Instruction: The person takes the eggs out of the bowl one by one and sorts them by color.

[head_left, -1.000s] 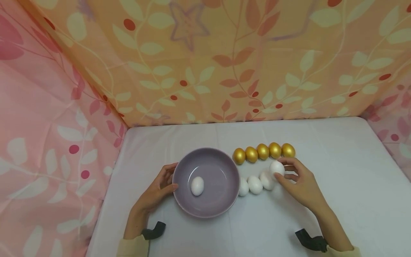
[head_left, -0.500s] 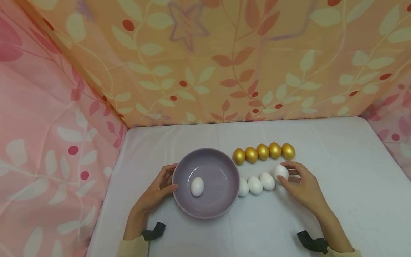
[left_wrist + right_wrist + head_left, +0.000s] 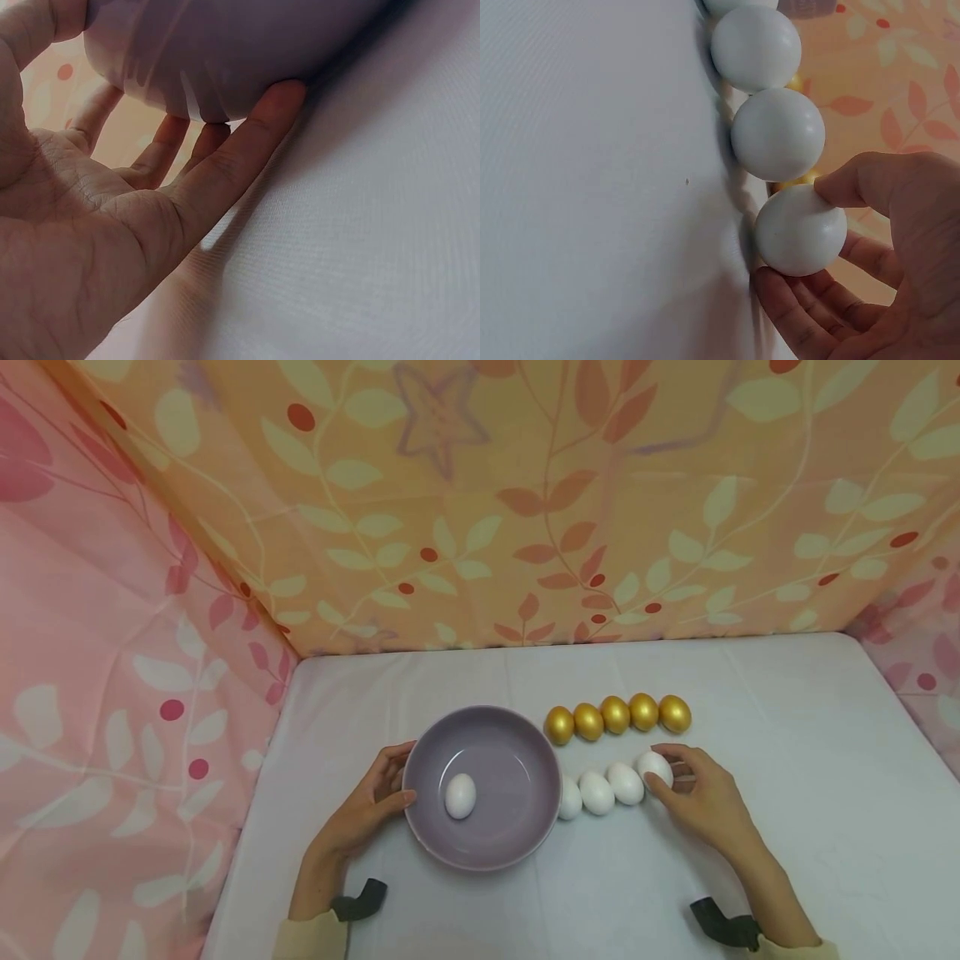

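A purple bowl (image 3: 498,852) stands on the white-covered table with one white egg (image 3: 461,796) lying inside it. At its left side, my left hand (image 3: 373,793) holds the bowl, thumb at the rim and fingers spread along the outer wall, as the left wrist view shows. My right hand (image 3: 697,793) pinches a white egg (image 3: 654,768) between thumb and fingers, low at the right end of a row of white eggs (image 3: 597,793). In the right wrist view, the held egg (image 3: 801,231) sits right beside its neighbour (image 3: 778,135). The bowl partly covers the row's leftmost egg.
Behind the white eggs runs a row of several golden eggs (image 3: 615,715). Patterned cloth walls (image 3: 450,527) close off the back and both sides of the table (image 3: 787,718). A dark strap piece (image 3: 360,902) sits at each wrist.
My right hand has lowered the white egg toward me, from above the row to its right end. My left hand and the bowl have stayed in place.
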A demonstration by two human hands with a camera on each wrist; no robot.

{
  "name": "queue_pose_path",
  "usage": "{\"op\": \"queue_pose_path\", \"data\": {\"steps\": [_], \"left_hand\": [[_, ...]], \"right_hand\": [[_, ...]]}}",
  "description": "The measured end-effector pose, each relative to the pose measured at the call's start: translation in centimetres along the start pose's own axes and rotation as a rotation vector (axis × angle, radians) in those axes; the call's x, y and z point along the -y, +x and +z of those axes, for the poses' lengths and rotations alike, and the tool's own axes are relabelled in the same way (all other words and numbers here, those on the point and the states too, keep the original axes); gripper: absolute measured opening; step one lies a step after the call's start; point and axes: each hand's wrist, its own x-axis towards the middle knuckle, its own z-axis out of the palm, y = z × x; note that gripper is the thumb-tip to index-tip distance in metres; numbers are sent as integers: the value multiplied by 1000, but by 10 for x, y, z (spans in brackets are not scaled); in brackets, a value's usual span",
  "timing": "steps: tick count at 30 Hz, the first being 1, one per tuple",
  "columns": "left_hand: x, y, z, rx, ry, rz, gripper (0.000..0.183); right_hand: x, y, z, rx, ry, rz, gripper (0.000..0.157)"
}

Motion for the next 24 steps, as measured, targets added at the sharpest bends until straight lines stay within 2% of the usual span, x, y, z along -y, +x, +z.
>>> {"op": "queue_pose_path", "data": {"steps": [15,24], "left_hand": [[1,-1,-1,2,-4,0,67],[3,2,-3,13,-30,8,67]], "right_hand": [[-2,2,-1,34,-23,-12,41],[-1,3,-4,54,-3,32,44]]}}
